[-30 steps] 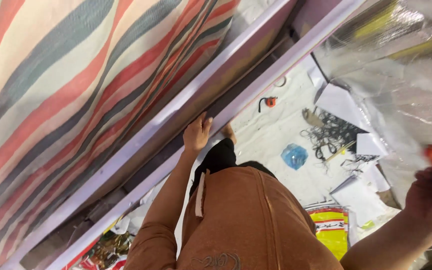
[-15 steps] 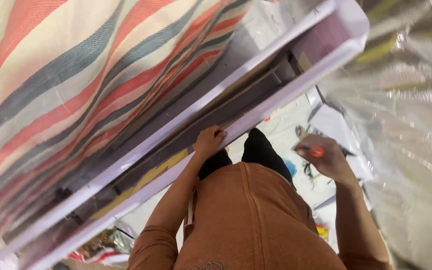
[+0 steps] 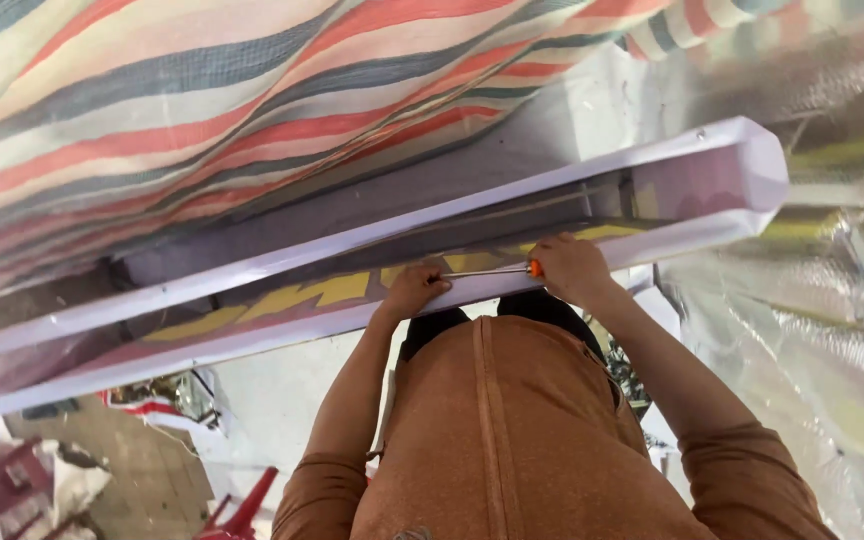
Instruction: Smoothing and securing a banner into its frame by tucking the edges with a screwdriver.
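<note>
Screwdriver (image 3: 487,271), one: thin metal shaft with an orange handle, lying level along the near lip of the long white channel (image 3: 372,240). It sits there, I judge, because both my hands work it against that lip. My right hand (image 3: 570,270) is closed around the orange handle, so only a stub of orange shows at my fingers. My left hand (image 3: 414,290) is curled at the shaft's tip, fingers pinching or steadying it against the lip; I cannot tell whether the tip sits in a screw.

White channel, one: a long sheet-metal trough, open side toward me, running from the lower left of the view up to its capped end at the upper right. Inside its near wall runs a dark panel with yellow lettering (image 3: 302,295), which I cannot read from here. One small fastener head (image 3: 700,133) shows on the far flange, near the capped end. The channel is held raised and slanted across my chest, which puts its near lip within reach of both arms.

Striped cloth (image 3: 202,110), one sheet: red, cream and grey bands, hanging beyond the channel's far edge.

Silver foil sheeting (image 3: 812,330), one expanse, crinkled, at the channel's right end and below it.

Brown garment (image 3: 492,430), one, with a centre seam, on my body between both arms.

Red plastic stool (image 3: 242,505), one, partly in view on the floor at the lower left.
</note>
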